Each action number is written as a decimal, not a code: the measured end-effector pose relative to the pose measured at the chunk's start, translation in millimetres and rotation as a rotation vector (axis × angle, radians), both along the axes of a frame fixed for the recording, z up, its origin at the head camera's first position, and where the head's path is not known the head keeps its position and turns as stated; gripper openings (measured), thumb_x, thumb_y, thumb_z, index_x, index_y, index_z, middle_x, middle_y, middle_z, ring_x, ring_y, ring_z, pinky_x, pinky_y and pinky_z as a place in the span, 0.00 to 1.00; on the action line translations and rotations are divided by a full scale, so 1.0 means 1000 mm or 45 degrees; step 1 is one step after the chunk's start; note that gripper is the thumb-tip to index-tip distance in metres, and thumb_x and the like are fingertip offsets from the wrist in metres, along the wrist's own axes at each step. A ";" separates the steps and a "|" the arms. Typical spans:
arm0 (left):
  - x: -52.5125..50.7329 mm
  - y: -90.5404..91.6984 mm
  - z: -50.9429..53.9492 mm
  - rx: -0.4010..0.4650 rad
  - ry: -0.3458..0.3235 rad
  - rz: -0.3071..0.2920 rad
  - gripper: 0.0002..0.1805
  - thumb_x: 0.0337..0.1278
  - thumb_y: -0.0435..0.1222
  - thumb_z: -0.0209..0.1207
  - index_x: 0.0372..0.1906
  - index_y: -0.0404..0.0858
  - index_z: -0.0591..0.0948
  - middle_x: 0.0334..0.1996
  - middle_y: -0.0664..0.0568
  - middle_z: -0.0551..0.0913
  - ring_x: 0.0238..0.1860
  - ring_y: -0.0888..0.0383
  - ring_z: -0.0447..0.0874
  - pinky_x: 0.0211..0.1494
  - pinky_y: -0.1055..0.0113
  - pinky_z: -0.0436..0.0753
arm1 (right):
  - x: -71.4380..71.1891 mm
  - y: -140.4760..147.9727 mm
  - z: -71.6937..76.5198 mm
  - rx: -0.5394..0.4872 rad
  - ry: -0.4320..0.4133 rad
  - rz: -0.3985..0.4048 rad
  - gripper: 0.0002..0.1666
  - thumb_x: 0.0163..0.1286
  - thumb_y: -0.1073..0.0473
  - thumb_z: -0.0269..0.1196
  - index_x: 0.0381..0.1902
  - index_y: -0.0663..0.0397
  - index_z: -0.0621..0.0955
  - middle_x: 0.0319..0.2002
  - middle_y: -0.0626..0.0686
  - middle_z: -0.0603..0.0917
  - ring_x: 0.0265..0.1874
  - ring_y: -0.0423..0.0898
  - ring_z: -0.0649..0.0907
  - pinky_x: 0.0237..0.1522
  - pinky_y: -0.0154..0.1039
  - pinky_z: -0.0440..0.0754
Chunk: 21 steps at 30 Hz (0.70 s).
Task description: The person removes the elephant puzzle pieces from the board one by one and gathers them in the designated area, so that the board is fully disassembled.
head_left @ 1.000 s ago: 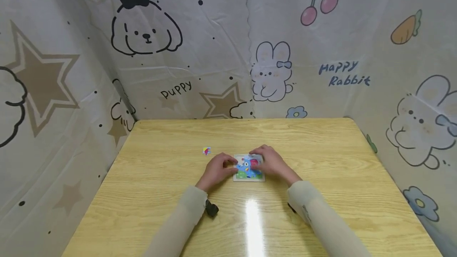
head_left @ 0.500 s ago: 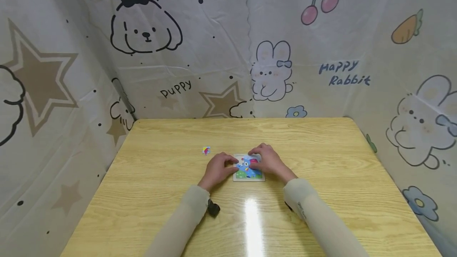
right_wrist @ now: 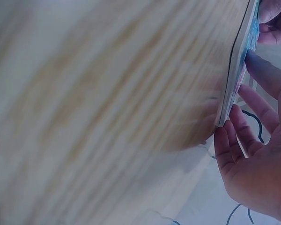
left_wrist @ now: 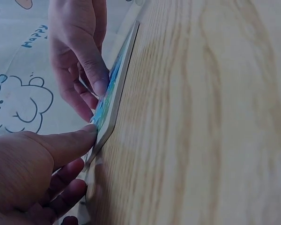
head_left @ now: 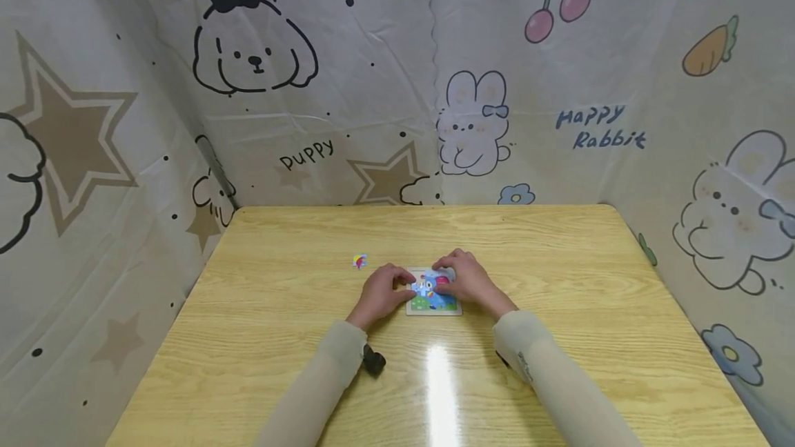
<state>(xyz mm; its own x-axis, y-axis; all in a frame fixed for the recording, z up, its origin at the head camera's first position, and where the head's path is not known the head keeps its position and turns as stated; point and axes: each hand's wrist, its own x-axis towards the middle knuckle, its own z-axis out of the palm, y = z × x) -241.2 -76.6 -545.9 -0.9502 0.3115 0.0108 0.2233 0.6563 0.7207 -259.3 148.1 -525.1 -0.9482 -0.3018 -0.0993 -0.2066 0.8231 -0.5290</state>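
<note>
A small square jigsaw puzzle [head_left: 433, 303] with a blue cartoon animal, green ground and a pale frame lies flat on the table. At its left side is my left hand [head_left: 380, 295], its thumb [left_wrist: 82, 139] on the picture and its other fingers bent by the frame's edge. From the right, my right hand [head_left: 470, 283] holds the puzzle, thumb on the picture and fingertips at the far rim. The fingers partly cover the picture, and the upper left looks pale. A loose puzzle piece [head_left: 359, 261], yellow, pink and blue, lies beyond my left hand.
The wooden table [head_left: 267, 281] runs back to a patterned cloth backdrop [head_left: 373, 40], which also hangs at both sides. A streak of light [head_left: 442, 392] reflects off the tabletop near me. A black strap [head_left: 374, 361] shows at my left cuff.
My left hand has shifted slightly right over the puzzle's left edge. The right hand moved a little left and then stayed still. The loose piece has stayed in place.
</note>
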 end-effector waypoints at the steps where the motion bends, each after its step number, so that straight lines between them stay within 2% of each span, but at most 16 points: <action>1: 0.000 0.000 0.000 0.002 -0.003 0.003 0.08 0.64 0.39 0.71 0.46 0.45 0.88 0.39 0.54 0.81 0.38 0.57 0.73 0.46 0.64 0.74 | 0.000 0.000 0.000 -0.001 0.001 0.001 0.25 0.65 0.50 0.75 0.59 0.45 0.86 0.58 0.57 0.78 0.58 0.56 0.74 0.61 0.54 0.76; 5: 0.000 -0.001 -0.001 0.019 -0.004 0.003 0.09 0.63 0.39 0.71 0.46 0.45 0.88 0.40 0.53 0.81 0.39 0.57 0.74 0.46 0.64 0.75 | 0.000 0.001 0.001 -0.002 0.009 0.012 0.25 0.65 0.51 0.76 0.58 0.47 0.86 0.58 0.58 0.79 0.58 0.57 0.74 0.60 0.55 0.76; 9: 0.000 -0.002 -0.002 0.048 -0.021 -0.008 0.10 0.63 0.38 0.71 0.47 0.44 0.87 0.44 0.53 0.83 0.44 0.57 0.78 0.53 0.61 0.80 | 0.001 0.001 0.001 -0.003 0.009 0.011 0.25 0.65 0.51 0.76 0.59 0.47 0.86 0.58 0.58 0.78 0.58 0.57 0.74 0.61 0.56 0.76; 14: -0.001 -0.003 -0.001 0.064 -0.025 -0.036 0.10 0.64 0.37 0.70 0.49 0.44 0.87 0.47 0.53 0.86 0.49 0.55 0.81 0.60 0.57 0.81 | 0.000 0.000 0.000 -0.002 0.002 -0.002 0.25 0.65 0.50 0.75 0.59 0.46 0.85 0.59 0.58 0.78 0.60 0.57 0.73 0.63 0.56 0.75; 21: -0.002 -0.003 -0.002 0.109 -0.014 -0.070 0.11 0.63 0.35 0.70 0.49 0.42 0.87 0.46 0.53 0.88 0.47 0.56 0.83 0.58 0.58 0.82 | 0.001 0.000 0.001 0.006 -0.002 -0.005 0.24 0.66 0.50 0.75 0.59 0.46 0.85 0.59 0.57 0.78 0.60 0.57 0.73 0.64 0.56 0.75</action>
